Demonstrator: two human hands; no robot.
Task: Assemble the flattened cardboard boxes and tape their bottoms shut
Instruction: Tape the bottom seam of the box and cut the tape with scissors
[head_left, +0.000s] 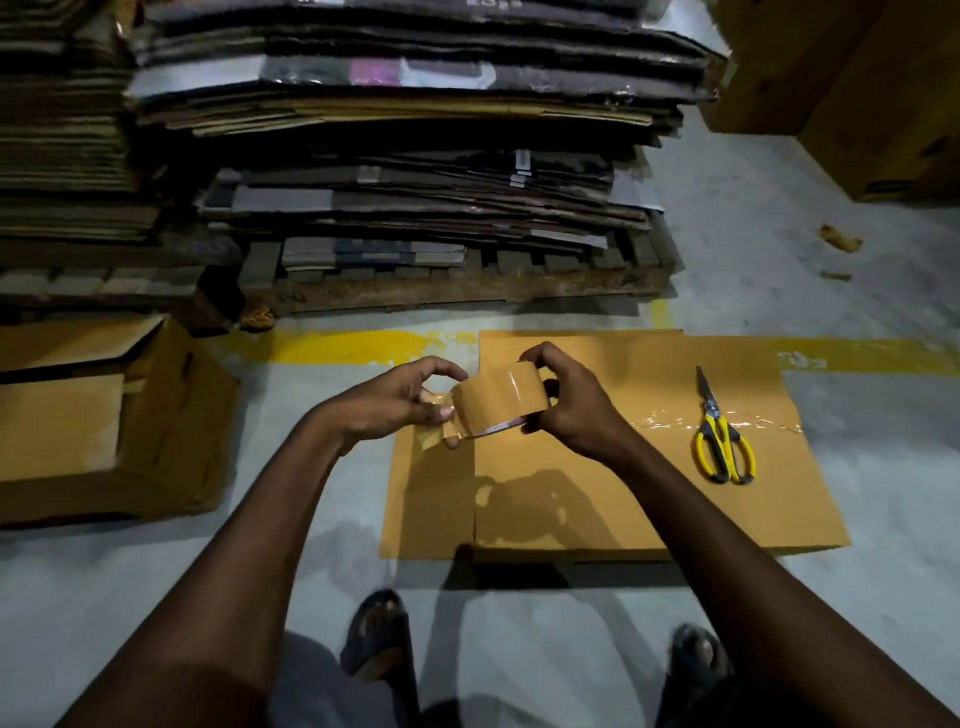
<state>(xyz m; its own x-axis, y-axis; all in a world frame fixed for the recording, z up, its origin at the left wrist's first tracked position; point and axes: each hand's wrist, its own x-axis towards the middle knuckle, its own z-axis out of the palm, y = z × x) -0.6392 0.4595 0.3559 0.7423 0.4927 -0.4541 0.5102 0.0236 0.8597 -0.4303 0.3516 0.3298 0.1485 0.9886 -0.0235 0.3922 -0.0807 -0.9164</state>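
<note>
Tape roll (501, 397), unlabelled, between both hands.

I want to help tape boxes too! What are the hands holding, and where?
The right hand grips the brown roll of packing tape around its rim; the left hand pinches its loose end.

grey floor (753, 218), cardboard box (623, 493), pallet (457, 286)
</note>
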